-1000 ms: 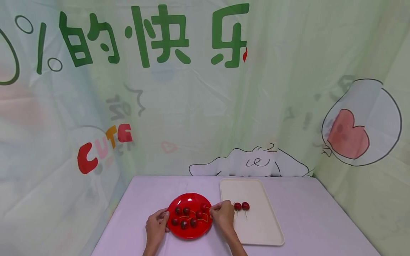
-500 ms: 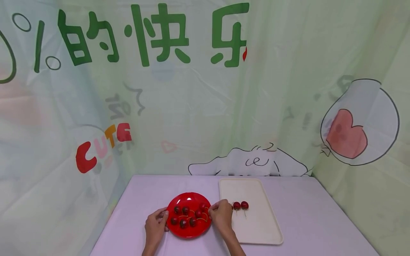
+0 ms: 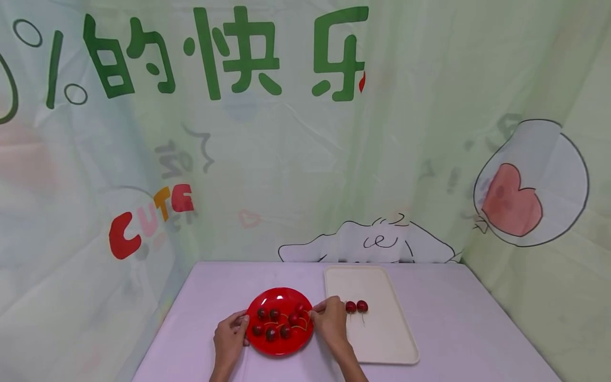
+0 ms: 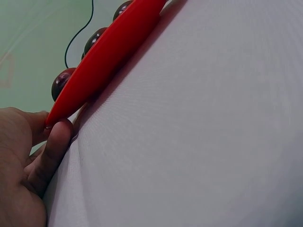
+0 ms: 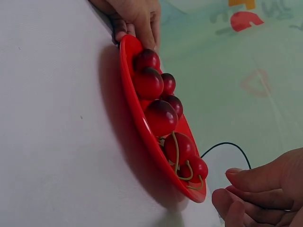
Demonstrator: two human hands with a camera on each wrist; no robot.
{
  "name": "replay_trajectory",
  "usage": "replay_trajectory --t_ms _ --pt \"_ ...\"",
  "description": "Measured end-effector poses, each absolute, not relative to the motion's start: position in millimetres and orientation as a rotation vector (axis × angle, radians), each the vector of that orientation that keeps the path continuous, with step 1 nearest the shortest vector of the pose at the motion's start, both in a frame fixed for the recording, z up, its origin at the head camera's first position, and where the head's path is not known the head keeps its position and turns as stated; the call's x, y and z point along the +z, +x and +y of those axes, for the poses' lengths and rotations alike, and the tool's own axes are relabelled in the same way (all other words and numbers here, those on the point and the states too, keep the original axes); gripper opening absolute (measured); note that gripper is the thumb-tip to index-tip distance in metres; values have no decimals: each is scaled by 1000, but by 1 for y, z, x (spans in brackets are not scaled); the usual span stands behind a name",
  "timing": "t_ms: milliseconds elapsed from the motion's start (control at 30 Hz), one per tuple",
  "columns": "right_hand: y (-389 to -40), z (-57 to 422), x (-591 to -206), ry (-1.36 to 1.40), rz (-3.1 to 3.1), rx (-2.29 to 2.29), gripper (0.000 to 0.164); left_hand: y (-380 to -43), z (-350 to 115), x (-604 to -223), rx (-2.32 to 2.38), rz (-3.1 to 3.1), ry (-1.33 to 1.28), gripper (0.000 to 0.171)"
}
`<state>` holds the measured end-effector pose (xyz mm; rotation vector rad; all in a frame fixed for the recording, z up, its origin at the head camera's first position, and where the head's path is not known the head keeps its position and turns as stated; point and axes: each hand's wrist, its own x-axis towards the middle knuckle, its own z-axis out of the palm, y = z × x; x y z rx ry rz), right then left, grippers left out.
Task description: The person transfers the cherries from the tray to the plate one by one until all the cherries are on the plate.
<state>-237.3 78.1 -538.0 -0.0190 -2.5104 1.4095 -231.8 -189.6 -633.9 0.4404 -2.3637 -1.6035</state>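
Observation:
My left hand [image 3: 229, 342] grips the left rim of a red plate [image 3: 267, 347]. In the left wrist view its thumb and a finger close on the edge of that plate [image 4: 113, 54]. Several dark red cherries [image 3: 271, 333] lie on the plate, some with thin stems. At the right rim is my right hand [image 3: 332, 323], overlapping the plate's edge in the head view. From the right wrist, this hand [image 5: 265, 194] shows its thumb and fingers slightly parted right beside the rim, and nothing shows between them.
A cream tray [image 3: 389, 339] lies to the right, partly behind my right hand and forearm. Two stemmed cherries [image 3: 362, 306] are on it, close to that hand. A pale tablecloth [image 3: 458, 329] covers the table, and printed curtains [image 3: 310, 175] hang behind it.
The whole scene shifts slightly left in the head view. Both hands stay at the rims of the plate, and the cherries keep their places.

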Motion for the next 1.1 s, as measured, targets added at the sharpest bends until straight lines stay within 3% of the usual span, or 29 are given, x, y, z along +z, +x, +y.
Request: replay_trajectory --t_ms 700,1100 --pt "-222 116 -518 -199 -2350 1392 8 -226 -186 -622 -1585 -2365 429 34" --pt "-220 141 -526 -365 -2237 1391 22 -225 -187 -625 -1587 -2383 444 34"
